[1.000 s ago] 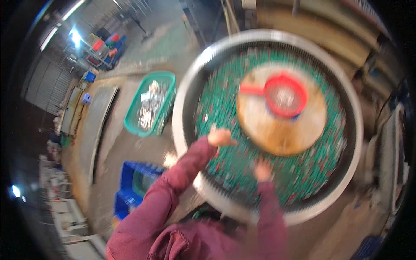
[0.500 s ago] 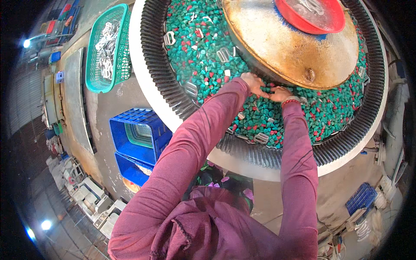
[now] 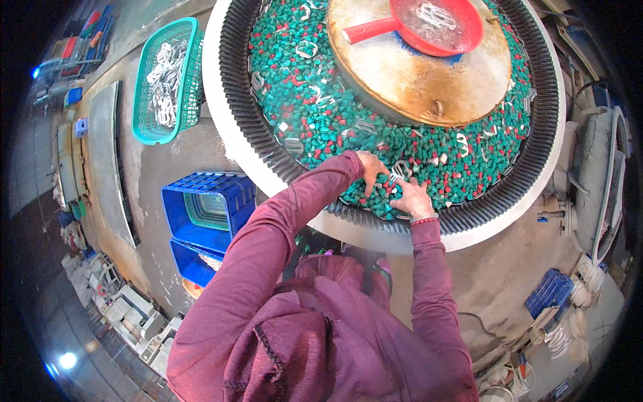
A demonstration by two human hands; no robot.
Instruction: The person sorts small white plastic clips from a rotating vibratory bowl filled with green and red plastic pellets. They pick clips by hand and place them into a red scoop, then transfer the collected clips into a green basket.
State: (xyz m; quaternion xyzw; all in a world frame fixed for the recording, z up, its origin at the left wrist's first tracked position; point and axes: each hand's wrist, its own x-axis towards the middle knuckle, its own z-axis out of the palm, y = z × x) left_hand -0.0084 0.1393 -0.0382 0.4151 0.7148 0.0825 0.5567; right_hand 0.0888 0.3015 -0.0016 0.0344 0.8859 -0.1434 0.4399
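Both my hands are down at the near side of a round tub (image 3: 213,87) full of green and red polishing stones (image 3: 295,87). My left hand (image 3: 372,173) reaches into the stones with its fingers apart. Just right of it, my right hand (image 3: 414,198) has thumb and fingers spread over the stones, some fingertips partly hidden. A silver metal buckle (image 3: 401,170) lies at the fingertips between my hands; I see neither hand gripping it. Other metal buckles, such as a looped buckle (image 3: 306,49) and a slotted buckle (image 3: 293,145), lie scattered among the stones.
A stained round cover (image 3: 402,87) rises in the tub's middle, bearing a red dipper (image 3: 370,31) with metal pieces inside. To the left stand a green basket (image 3: 138,100) of metal pieces and blue crates (image 3: 234,194). Another blue crate (image 3: 549,293) sits at right.
My hands have drawn back toward me and moved apart, from beside the central cover to near the tub's near rim. The view has shifted, showing the dipper's handle.
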